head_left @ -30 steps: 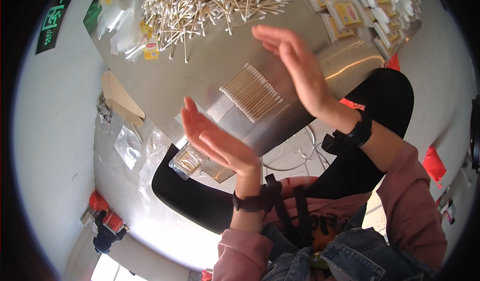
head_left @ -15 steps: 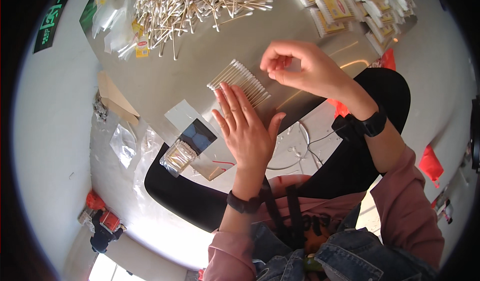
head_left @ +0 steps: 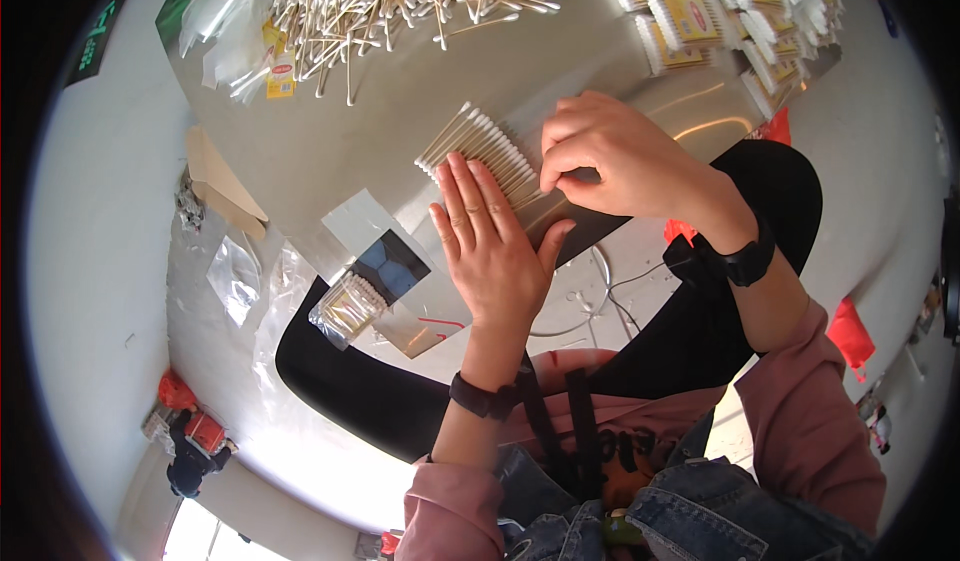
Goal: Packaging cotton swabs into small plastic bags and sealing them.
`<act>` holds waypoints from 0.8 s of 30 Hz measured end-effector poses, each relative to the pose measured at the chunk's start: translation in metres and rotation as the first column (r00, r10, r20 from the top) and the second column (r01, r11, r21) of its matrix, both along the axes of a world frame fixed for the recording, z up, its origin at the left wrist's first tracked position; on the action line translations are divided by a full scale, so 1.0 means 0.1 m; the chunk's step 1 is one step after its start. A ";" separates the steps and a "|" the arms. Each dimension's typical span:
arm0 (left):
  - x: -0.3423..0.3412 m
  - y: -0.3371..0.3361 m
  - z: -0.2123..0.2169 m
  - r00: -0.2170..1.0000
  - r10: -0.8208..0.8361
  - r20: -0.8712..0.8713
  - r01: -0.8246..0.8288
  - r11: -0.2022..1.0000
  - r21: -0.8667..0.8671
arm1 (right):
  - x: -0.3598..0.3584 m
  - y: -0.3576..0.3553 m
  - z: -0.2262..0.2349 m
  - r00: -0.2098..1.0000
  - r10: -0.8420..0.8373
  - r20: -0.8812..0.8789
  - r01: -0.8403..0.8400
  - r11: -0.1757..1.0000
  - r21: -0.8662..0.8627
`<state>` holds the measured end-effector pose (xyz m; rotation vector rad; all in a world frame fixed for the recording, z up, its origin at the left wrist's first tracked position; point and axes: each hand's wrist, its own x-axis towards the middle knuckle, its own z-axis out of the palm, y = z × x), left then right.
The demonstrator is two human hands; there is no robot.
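Left hand (head_left: 494, 256) out flat, fingers straight and grasping nothing, laid over the near part of a neat row of cotton swabs (head_left: 488, 141) on the shiny counter (head_left: 380, 141), and blocking our view of the swabs underneath. Right hand (head_left: 615, 156) right by the row's right edge, fingers curled, thumb tip close to them, and whether anything's pinched in there, I cannot tell! Out to the left, a clear sheet (head_left: 358, 223), then a dark bluish rectangle (head_left: 392, 264), hard to make out, and just beside it a see-through packet (head_left: 350, 304) filled with swabs. Farther up, a great heap of loose swabs (head_left: 400, 6), cut off by the top edge. To its right, filled packets (head_left: 690, 18) piled up, yellow labels with a red oval, print too small to follow. Over on the left, clear bags (head_left: 235, 46) beside another yellow label (head_left: 282, 76); and on the wall, a dark sign (head_left: 95, 41) with green marks, dim near the rim.
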<state>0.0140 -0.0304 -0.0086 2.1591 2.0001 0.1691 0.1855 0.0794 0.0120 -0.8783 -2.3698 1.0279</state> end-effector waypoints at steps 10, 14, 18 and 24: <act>0.00 0.01 -0.01 1.000 0.010 0.015 -0.010 1.000 0.016 | -0.04 0.04 -0.02 0.996 -0.077 -0.039 0.077 0.997 -0.015; 0.01 0.01 -0.02 1.000 0.007 0.011 -0.007 1.000 0.013 | -0.02 0.06 -0.03 0.999 -0.029 -0.014 0.030 0.999 0.032; 0.00 0.00 0.01 1.000 0.008 0.001 -0.008 1.000 0.013 | -0.03 0.06 -0.01 0.999 -0.036 -0.002 0.036 0.999 -0.027; 0.00 0.00 -0.01 1.000 0.010 0.013 -0.010 1.000 0.016 | -0.06 0.07 -0.05 0.996 -0.085 0.007 0.085 0.996 -0.001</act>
